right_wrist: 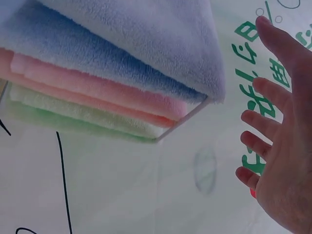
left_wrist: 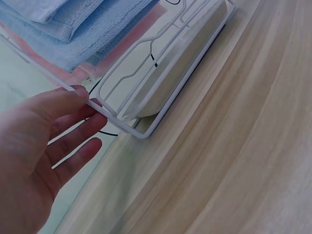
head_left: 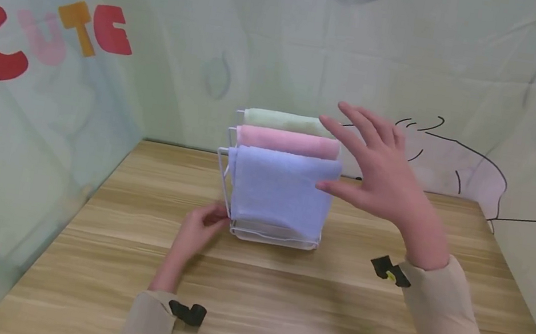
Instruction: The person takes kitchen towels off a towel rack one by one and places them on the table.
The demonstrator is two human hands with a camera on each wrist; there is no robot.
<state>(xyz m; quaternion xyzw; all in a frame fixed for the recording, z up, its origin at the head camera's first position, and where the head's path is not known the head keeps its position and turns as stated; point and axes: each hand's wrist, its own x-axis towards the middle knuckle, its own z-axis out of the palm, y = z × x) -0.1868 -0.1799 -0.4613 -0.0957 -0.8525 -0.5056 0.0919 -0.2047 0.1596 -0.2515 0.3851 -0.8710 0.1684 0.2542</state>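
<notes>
A white wire towel rack (head_left: pixel 224 181) stands on the table with three folded towels draped over its bars. The blue towel (head_left: pixel 282 192) hangs in front, the pink towel (head_left: pixel 287 141) behind it, and the pale green towel (head_left: pixel 280 120) at the back. Low on the rack's left side, my left hand (left_wrist: pixel 44 131) pinches a white wire between thumb and forefinger, the other fingers loosely bent. My right hand (head_left: pixel 384 170) is raised at the right of the towels, fingers spread; in the right wrist view it is apart from them and holds nothing.
Under the rack's wires sits a whitish tray (left_wrist: pixel 180 63). The wooden table (head_left: pixel 129 262) is bordered by printed fabric walls (head_left: pixel 186 51) at the back and both sides. Each sleeve has a small black device (head_left: pixel 187 313) at the wrist.
</notes>
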